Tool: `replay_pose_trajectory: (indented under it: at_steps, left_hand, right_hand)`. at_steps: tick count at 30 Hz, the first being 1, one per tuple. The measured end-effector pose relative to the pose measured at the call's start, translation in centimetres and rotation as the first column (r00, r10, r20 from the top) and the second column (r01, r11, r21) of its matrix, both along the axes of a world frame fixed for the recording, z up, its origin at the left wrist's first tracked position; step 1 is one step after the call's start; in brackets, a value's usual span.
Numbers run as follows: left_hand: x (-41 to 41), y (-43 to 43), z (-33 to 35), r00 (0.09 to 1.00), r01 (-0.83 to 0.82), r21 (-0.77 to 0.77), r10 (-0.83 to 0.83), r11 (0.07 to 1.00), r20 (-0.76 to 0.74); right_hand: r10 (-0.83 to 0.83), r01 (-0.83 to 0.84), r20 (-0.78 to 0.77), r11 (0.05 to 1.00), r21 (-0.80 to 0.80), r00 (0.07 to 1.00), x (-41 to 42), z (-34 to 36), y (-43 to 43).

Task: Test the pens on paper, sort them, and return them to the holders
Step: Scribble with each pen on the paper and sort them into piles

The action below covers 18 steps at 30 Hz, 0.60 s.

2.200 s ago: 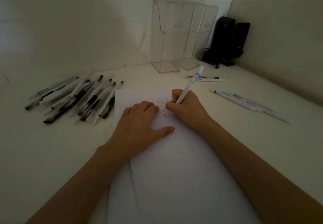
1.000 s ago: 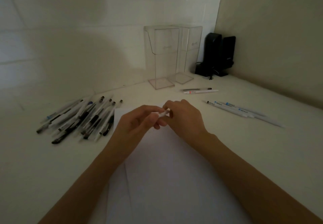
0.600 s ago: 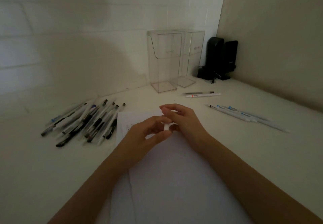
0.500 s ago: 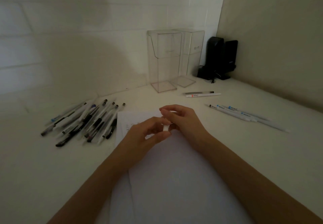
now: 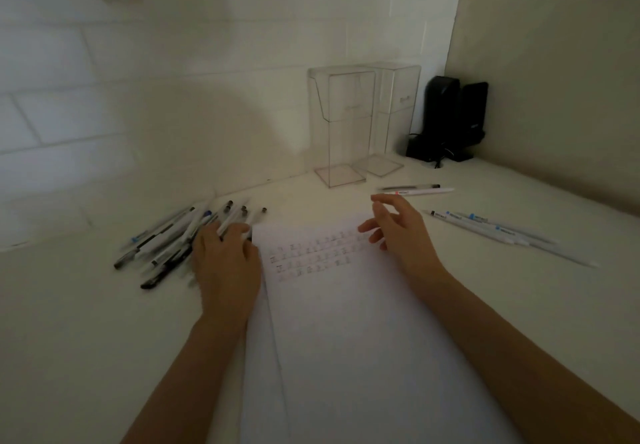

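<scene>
While the left hand (image 5: 227, 263) lies palm-down on the near edge of the untested pen pile (image 5: 180, 241), its fingers (image 5: 239, 230) curl over one or two barrels, though whether any single pen is actually pinched cannot be told from the blur. Beyond those fingertips the pile fans away in a loose, crossed heap of clear and dark barrels. The right hand (image 5: 398, 232) hovers with fingers spread wide and holding nothing, above the far right corner of the paper (image 5: 346, 322), whose rows of small test marks (image 5: 311, 256) lie between the two hands. Just past the right fingertips lie two pens (image 5: 414, 190) side by side, and off to the outer side of that hand lies a separate row of blue-labelled white pens (image 5: 485, 230). Farther beyond the fingertips stand two clear acrylic holders (image 5: 346, 124), both seemingly empty, beside black speakers (image 5: 453, 117) in the corner. The likely step is drawing the next pen out for testing. Because the barrels overlap, pulling one could drag its neighbours, sending them rolling onto the sheet or mixing them toward the sorted groups. A careless sweep of the open right hand could likewise knock the two pens out of their group, spoiling the sort. With nothing pressing the paper down, it may shift under the next stroke.
</scene>
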State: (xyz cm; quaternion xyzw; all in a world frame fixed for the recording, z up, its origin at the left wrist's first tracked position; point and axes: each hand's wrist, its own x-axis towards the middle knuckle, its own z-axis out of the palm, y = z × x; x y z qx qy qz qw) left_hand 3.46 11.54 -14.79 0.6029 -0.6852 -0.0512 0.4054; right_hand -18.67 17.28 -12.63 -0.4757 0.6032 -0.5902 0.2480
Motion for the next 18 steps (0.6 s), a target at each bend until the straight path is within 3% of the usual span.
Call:
replay_pose_trajectory:
  at_steps: [2, 4, 5, 7, 8, 9, 12, 18]
  left_hand:
    - [-0.5, 0.2, -0.1, 0.997, 0.058, 0.012, -0.058, 0.998, 0.053]
    - [-1.3, 1.0, 0.4, 0.958, 0.279, -0.021, -0.276, 0.960, 0.070]
    - [-1.8, 1.6, 0.7, 0.909, 0.413, -0.022, -0.410, 0.911, 0.077]
    - [-2.6, 2.6, 0.9, 0.755, 0.649, 0.004, -0.645, 0.761, 0.120]
    - [-3.0, 2.9, 0.8, 0.685, 0.718, 0.020, -0.711, 0.696, 0.158]
    - [-3.2, 3.1, 0.6, 0.634, 0.758, 0.039, -0.749, 0.652, 0.192]
    - [-3.3, 3.1, 0.3, 0.584, 0.782, 0.116, -0.785, 0.613, 0.208]
    - [-3.3, 2.8, 0.2, 0.579, 0.783, 0.164, -0.799, 0.600, 0.160]
  right_hand:
    - [-0.025, 0.026, -0.061, 0.999, 0.027, 0.998, -0.5, 0.1, 0.0]
    - [-0.145, 0.162, -0.240, 0.986, 0.051, 0.960, -1.6, 0.6, 0.2]
    - [-0.245, 0.296, -0.437, 0.954, 0.052, 0.866, -2.5, 0.8, 0.4]
    - [-0.332, 0.529, -0.785, 0.849, -0.007, 0.523, -4.6, 1.0, 0.8]
    - [-0.315, 0.588, -0.848, 0.809, -0.006, 0.426, -5.7, 0.8, 1.0]
    - [-0.283, 0.631, -0.874, 0.775, 0.033, 0.394, -6.5, 0.7, 1.1]
    - [-0.226, 0.686, -0.877, 0.712, 0.149, 0.425, -7.7, -0.3, 1.2]
    - [-0.204, 0.676, -0.859, 0.709, 0.202, 0.471, -8.3, -1.1, 0.9]
